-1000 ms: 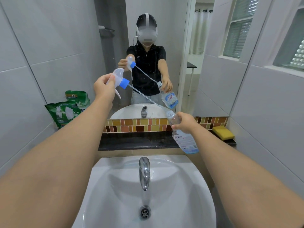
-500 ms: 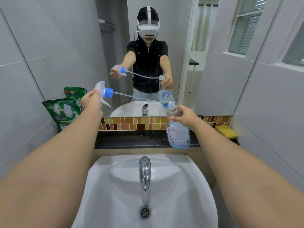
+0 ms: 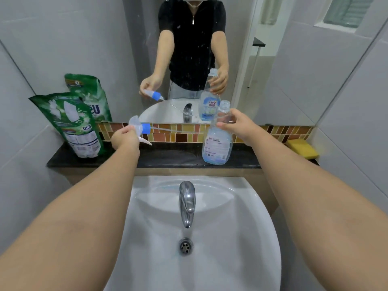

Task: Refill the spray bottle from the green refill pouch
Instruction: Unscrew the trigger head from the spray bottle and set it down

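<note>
The clear spray bottle (image 3: 217, 143) stands upright on the black ledge (image 3: 168, 159), its neck uncapped. My right hand (image 3: 237, 123) grips it around the neck. My left hand (image 3: 126, 138) holds the white spray head (image 3: 139, 128) with its blue collar, low over the ledge to the left. The head's thin dip tube runs to the right toward the bottle, outside it. The green refill pouch (image 3: 73, 124) leans against the wall at the ledge's left end, apart from both hands.
A white sink (image 3: 241, 238) with a chrome tap (image 3: 186, 203) lies below the ledge. A yellow sponge (image 3: 302, 148) sits at the ledge's right end. The mirror (image 3: 189, 59) behind reflects the person, the bottle and the pouch. Tiled walls close in on both sides.
The bottle came down from the air and now stands on the ledge. My left hand lowered the spray head toward the ledge, with the tube fully out of the bottle.
</note>
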